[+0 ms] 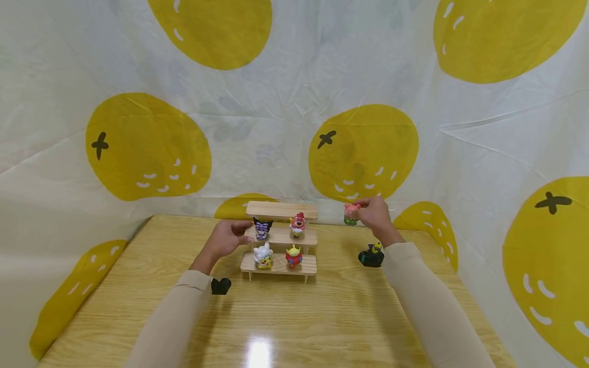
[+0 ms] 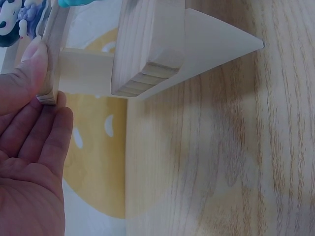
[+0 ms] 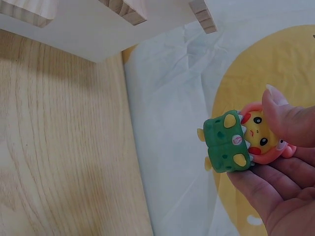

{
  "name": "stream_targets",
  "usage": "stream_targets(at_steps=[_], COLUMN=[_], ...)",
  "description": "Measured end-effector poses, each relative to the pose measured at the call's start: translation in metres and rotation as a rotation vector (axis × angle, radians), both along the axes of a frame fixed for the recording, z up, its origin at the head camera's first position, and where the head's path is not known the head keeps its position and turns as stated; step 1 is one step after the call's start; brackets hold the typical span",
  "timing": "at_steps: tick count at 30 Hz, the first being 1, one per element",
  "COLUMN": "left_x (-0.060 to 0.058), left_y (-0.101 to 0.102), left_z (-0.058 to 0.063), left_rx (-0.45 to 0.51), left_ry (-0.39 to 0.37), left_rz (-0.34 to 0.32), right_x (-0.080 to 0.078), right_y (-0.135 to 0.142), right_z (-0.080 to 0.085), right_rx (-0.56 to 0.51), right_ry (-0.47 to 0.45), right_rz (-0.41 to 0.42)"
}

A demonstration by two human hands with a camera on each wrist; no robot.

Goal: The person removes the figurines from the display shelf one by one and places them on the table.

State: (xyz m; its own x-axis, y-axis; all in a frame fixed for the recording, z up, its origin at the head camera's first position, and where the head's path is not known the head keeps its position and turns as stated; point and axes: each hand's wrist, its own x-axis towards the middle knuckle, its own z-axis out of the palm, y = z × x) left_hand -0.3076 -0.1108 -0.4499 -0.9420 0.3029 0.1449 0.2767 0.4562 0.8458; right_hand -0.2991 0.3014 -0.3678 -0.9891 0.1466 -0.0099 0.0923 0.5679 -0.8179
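My left hand grips the left end of the middle board of a three-tier wooden display shelf, thumb on top and fingers beneath, as the left wrist view shows. Right of the shelf, my right hand holds up a small figurine with a pink hood, yellow face and green body, between thumb and fingers. On the middle board stand a purple-and-black figurine and a pink bear figurine. The lowest board carries a white figurine and a green-headed figurine in red. The top board is bare.
The shelf stands at the back of a wooden table, close to a white curtain printed with yellow fruit. A small yellow-and-dark figurine shows beside the right forearm, partly behind a black piece. Another black piece is by the left wrist.
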Motion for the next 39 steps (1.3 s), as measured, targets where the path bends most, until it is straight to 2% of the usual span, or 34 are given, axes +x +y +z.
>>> stream_targets(at_steps=[39], left_x=[-0.002], left_y=[-0.001], left_z=[-0.002], left_rx=[0.009], left_ry=[-0.009], left_rz=[0.000], right_x=[0.003], right_y=[0.009], right_z=[-0.023], right_rx=[-0.007], right_ry=[-0.009], right_rz=[-0.001])
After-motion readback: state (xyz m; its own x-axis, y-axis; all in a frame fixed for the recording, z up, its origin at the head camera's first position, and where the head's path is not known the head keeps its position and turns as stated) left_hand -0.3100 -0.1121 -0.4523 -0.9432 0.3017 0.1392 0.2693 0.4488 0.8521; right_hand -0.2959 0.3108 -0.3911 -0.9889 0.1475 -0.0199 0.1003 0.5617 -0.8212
